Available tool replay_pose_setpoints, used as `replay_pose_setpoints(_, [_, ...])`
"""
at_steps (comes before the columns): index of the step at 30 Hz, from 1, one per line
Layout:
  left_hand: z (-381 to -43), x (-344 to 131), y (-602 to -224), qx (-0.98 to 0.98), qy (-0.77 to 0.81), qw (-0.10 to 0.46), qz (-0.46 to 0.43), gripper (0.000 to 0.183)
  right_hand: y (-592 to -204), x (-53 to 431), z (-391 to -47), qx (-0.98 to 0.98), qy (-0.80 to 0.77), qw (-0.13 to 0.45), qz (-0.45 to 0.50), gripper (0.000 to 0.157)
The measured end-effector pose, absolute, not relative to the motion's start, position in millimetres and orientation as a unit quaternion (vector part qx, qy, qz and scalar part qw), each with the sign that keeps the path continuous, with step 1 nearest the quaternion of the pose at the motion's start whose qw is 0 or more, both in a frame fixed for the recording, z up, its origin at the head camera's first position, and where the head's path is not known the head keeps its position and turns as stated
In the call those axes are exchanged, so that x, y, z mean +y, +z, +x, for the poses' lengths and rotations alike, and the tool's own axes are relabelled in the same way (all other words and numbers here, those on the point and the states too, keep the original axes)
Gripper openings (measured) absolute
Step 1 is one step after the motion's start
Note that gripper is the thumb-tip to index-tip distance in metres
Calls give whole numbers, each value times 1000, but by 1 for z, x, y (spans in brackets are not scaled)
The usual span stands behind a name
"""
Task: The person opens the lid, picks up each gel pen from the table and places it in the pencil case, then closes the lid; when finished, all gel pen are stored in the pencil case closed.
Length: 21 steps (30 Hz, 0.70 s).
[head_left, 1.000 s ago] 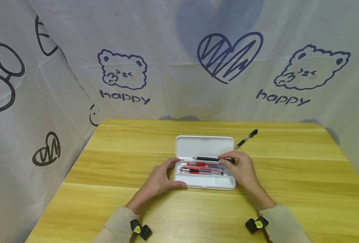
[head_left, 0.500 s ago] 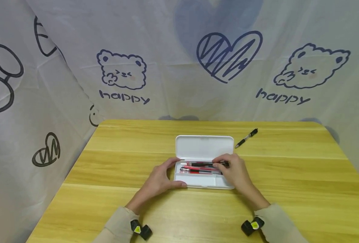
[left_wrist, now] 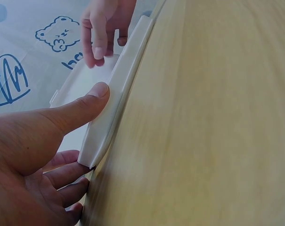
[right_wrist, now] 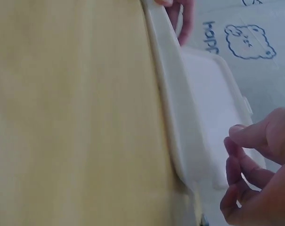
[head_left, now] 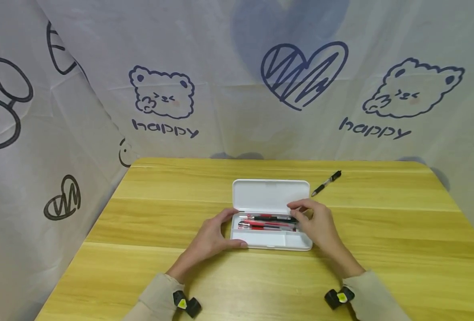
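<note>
A white pencil case lies with its lid raised on the table in the head view. Several red and black pens fill its long compartment, a black pen among them toward the back. My left hand grips the case's left end; in the left wrist view the thumb presses its front wall. Over the case's right end hovers my right hand. Its thumb and fingers are bent loosely with nothing between them in the right wrist view. It hides the right ends of the pens.
Another black pen lies on the wooden table, behind and right of the case. A printed cloth hangs along the table's back edge and left side.
My right hand carried the black pen forward and down into the case, let go of it, then drew back up and right. My left hand has stayed on the case.
</note>
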<state>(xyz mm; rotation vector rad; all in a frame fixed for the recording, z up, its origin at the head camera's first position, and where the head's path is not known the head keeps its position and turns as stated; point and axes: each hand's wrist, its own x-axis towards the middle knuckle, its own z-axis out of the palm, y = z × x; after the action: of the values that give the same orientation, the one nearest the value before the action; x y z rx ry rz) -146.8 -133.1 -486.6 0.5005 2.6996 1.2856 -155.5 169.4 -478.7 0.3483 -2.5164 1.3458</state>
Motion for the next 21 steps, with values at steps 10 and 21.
replay_pose_setpoints(10, [-151,-133,-488,891,418,54,171,89,-457,207,-170,-832,519,192,29,23])
replay_pose_setpoints(21, [-148,-135,-488,887,427,56,169,88,-474,242,-204,-898,430,89,26,36])
